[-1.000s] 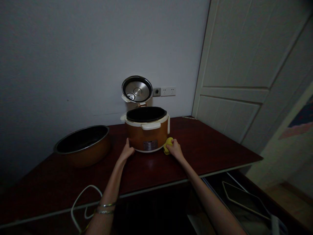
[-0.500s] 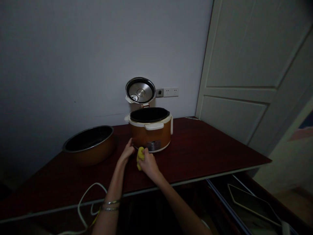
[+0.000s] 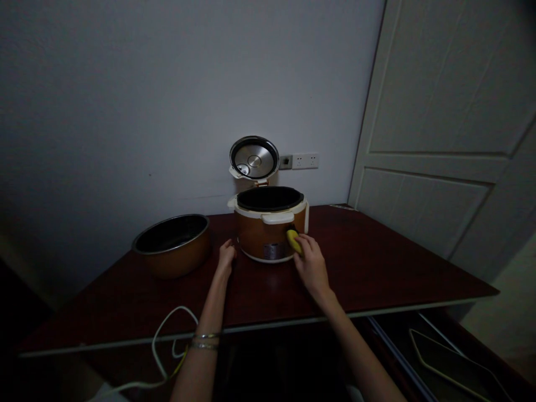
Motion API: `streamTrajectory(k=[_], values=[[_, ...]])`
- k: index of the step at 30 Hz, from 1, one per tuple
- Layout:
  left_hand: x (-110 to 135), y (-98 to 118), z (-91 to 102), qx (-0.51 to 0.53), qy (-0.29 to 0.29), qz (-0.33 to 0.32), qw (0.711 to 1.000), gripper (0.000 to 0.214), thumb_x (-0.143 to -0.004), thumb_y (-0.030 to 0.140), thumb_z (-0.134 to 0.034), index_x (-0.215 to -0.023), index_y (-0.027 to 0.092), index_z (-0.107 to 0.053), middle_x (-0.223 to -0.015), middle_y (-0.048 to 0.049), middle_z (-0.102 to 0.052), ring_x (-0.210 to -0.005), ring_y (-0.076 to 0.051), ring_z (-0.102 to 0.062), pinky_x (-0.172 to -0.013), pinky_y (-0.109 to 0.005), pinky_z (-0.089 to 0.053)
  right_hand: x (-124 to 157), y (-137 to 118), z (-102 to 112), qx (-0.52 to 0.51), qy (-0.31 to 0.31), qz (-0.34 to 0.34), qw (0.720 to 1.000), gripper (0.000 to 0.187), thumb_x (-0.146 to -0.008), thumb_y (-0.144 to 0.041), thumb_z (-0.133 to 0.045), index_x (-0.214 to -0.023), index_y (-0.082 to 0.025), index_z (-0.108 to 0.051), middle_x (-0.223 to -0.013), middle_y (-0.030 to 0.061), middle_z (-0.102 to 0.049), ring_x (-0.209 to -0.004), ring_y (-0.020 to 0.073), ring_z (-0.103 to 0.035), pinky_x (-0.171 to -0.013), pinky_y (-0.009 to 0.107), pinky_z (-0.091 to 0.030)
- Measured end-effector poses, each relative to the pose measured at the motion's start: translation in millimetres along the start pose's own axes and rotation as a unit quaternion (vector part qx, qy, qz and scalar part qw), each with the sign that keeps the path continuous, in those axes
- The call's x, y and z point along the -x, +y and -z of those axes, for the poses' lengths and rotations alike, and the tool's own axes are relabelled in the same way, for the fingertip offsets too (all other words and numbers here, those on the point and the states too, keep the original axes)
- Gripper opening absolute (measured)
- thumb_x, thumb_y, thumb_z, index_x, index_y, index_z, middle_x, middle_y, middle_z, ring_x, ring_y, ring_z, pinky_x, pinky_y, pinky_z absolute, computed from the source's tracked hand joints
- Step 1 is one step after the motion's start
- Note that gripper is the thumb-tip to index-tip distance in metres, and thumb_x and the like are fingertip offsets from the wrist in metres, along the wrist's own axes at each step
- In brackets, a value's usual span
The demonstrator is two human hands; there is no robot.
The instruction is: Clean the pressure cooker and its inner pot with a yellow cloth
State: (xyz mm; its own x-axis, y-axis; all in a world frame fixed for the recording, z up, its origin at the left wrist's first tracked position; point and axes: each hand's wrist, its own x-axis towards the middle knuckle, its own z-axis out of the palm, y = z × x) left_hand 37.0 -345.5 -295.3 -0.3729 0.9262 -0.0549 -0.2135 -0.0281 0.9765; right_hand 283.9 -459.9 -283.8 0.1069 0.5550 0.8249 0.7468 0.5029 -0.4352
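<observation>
An orange-brown rice cooker (image 3: 251,234) with a white rim stands on the table, its round metal-lined lid (image 3: 254,161) raised at the back. My right hand (image 3: 313,267) grips a yellow sponge (image 3: 293,241), pressed to the cooker's front right side, right of the silvery panel (image 3: 273,250). Close by the cooker's lower left is my left hand (image 3: 226,255), its fingers curled in with nothing visible in them. I cannot tell whether it touches the cooker. Left of that hand sits a wide orange-brown pot (image 3: 178,259) with a dark inside.
A dark red table (image 3: 377,268) carries everything. A white cable (image 3: 156,340) loops over its front edge near my left forearm. At the front right an open drawer (image 3: 444,357) holds a pale-framed flat object. Wall sockets (image 3: 305,161) are behind the cooker.
My right hand has moved the sponge from the cooker's lower left front to its right side. The left hand's fingers have curled and drawn off the cooker's side. The view has shifted left.
</observation>
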Motion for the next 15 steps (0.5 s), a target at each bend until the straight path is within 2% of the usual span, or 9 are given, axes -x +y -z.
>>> streamTrajectory(k=[3,5,7,11,15], values=[[-2,-1,-2.1,0.032,-0.002,0.017,0.999,0.045,-0.063,-0.002,-0.047,-0.102,0.012,-0.063,-0.105,-0.0118,-0.067,-0.09,-0.016,-0.064,-0.064,-0.019,-0.045,-7,-12,-20,0.032,-0.043,0.188,0.981,0.035,-0.086,-0.007,-0.042,-0.114,-0.017,-0.061,-0.123,0.0147,-0.058,-0.119,0.0248,-0.049,-0.097,0.044,-0.041],[-2,-1,-3.5,0.057,-0.011,0.03,0.998,0.033,-0.067,0.002,-0.046,-0.093,0.013,-0.064,-0.093,-0.0085,-0.068,-0.08,-0.013,-0.064,-0.067,-0.02,-0.046,-15,-23,-36,0.052,-0.079,0.301,0.949,0.032,-0.09,-0.009,-0.04,-0.113,-0.015,-0.062,-0.126,0.014,-0.058,-0.122,0.0244,-0.047,-0.101,0.045,-0.037],[-3,0,-3.1,0.082,-0.015,0.04,0.996,0.023,-0.073,0.008,-0.044,-0.086,0.014,-0.062,-0.087,-0.0064,-0.067,-0.074,-0.011,-0.063,-0.07,-0.02,-0.046,-23,-33,-54,0.074,-0.107,0.376,0.917,0.032,-0.092,-0.011,-0.04,-0.117,-0.011,-0.061,-0.131,0.0147,-0.055,-0.126,0.0254,-0.044,-0.105,0.046,-0.034],[-6,4,4.6,0.116,-0.004,0.055,0.992,0.019,-0.082,0.023,-0.042,-0.082,0.016,-0.059,-0.088,-0.0078,-0.065,-0.076,-0.013,-0.063,-0.074,-0.023,-0.048,-28,-50,-99,0.148,-0.167,0.422,0.879,0.033,-0.091,-0.01,-0.041,-0.117,-0.005,-0.061,-0.133,0.0186,-0.052,-0.13,0.0266,-0.041,-0.109,0.047,-0.03],[-7,7,10.9,0.124,0.015,0.053,0.991,0.023,-0.084,0.028,-0.038,-0.087,0.017,-0.059,-0.097,-0.0106,-0.064,-0.089,-0.016,-0.063,-0.079,-0.024,-0.048,-13,-57,-136,0.2,-0.242,0.439,0.842,0.028,-0.086,-0.012,-0.049,-0.104,-0.001,-0.068,-0.123,0.0217,-0.059,-0.123,0.0274,-0.048,-0.11,0.042,-0.029]])
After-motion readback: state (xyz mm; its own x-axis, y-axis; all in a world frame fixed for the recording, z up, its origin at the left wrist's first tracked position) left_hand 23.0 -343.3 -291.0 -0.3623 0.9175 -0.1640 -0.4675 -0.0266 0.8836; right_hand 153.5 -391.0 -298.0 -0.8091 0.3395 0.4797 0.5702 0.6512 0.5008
